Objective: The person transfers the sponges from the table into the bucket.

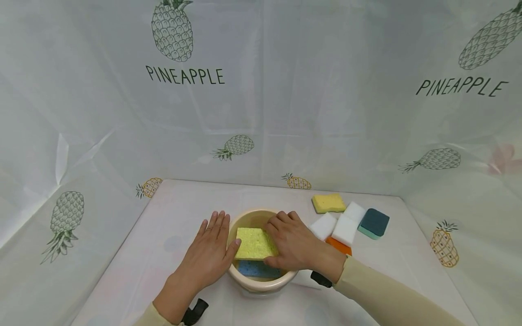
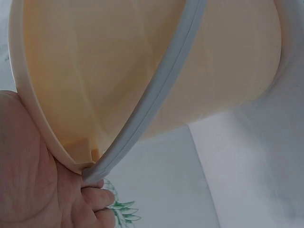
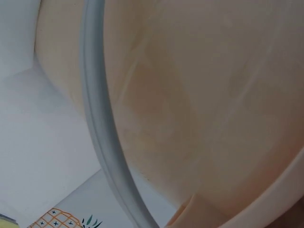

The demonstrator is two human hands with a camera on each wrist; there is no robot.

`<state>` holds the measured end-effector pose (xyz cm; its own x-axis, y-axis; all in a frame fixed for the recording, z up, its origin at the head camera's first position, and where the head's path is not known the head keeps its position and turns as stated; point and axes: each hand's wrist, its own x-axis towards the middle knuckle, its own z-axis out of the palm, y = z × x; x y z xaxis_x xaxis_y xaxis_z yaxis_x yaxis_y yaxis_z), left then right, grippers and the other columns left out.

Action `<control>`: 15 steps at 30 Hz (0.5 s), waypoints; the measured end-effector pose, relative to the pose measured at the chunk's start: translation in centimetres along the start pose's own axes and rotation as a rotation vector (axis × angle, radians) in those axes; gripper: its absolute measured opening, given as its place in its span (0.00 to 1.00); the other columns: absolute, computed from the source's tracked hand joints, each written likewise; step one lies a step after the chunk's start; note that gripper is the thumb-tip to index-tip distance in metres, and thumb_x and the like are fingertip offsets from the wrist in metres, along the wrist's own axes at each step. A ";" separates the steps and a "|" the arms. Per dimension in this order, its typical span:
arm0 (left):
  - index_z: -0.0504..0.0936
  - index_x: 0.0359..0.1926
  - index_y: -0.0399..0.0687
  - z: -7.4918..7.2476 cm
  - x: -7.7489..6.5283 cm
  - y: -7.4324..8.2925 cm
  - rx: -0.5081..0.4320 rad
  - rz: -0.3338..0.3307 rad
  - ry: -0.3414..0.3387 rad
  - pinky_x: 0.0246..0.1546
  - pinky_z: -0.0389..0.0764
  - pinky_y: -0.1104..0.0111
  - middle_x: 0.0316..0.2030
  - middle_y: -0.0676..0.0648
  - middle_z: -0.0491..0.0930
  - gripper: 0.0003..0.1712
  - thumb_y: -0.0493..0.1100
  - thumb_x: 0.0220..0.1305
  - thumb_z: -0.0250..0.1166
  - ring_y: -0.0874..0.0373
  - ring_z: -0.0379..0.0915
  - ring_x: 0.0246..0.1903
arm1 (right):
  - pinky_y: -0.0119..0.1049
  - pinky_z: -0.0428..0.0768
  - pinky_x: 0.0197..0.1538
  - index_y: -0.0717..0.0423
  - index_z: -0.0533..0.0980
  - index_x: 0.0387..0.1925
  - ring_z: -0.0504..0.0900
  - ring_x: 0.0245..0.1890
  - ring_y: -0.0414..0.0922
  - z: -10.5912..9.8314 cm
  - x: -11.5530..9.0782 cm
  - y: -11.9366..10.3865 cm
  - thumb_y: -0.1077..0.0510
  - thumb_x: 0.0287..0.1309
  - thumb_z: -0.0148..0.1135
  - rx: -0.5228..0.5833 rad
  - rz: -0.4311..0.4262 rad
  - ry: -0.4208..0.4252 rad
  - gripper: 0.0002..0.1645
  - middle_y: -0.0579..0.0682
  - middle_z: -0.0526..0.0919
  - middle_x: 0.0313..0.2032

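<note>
A cream bucket stands on the table in front of me, its grey handle hanging down the near side. Over the bucket's mouth lies a yellow sponge, and below it a blue sponge shows inside. My right hand grips the yellow sponge at its right edge, fingers on the far side and thumb on the near side. Straight-fingered, my left hand rests at the bucket's left rim, with its thumb tip by the sponge's left edge. In the right wrist view the bucket wall hides the sponges.
Right of the bucket lie another yellow sponge, several white sponge blocks, an orange piece partly behind my right wrist, and a dark sponge with a green layer. A pineapple-print sheet hangs behind the table.
</note>
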<state>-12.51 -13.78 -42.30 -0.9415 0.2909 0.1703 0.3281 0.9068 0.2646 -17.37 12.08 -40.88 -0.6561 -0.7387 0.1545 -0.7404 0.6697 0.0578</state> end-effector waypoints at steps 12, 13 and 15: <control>0.58 0.80 0.30 0.0 0.0 0.0 -0.006 -0.004 0.000 0.81 0.52 0.42 0.80 0.32 0.57 0.43 0.60 0.83 0.50 0.39 0.48 0.82 | 0.42 0.69 0.51 0.51 0.80 0.56 0.74 0.53 0.46 0.2 0.1 -0.1 0.27 0.53 0.71 -0.001 -0.001 0.000 0.40 0.45 0.82 0.51; 0.58 0.80 0.30 0.0 0.0 0.0 -0.006 -0.003 0.001 0.81 0.52 0.42 0.80 0.32 0.57 0.43 0.60 0.83 0.50 0.38 0.48 0.82 | 0.42 0.69 0.51 0.50 0.80 0.56 0.74 0.53 0.46 0.2 0.1 -0.1 0.27 0.53 0.71 -0.001 -0.001 0.001 0.40 0.45 0.82 0.51; 0.58 0.80 0.30 0.0 0.0 0.0 -0.004 -0.001 0.003 0.81 0.53 0.42 0.80 0.32 0.58 0.43 0.60 0.83 0.50 0.38 0.48 0.82 | 0.42 0.69 0.52 0.50 0.80 0.56 0.74 0.53 0.46 0.1 0.1 -0.1 0.26 0.54 0.71 -0.002 -0.001 -0.002 0.41 0.45 0.82 0.51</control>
<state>-12.52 -13.75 -42.27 -0.9417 0.2889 0.1726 0.3272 0.9060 0.2687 -17.44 11.93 -41.00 -0.6557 -0.7394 0.1526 -0.7407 0.6692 0.0597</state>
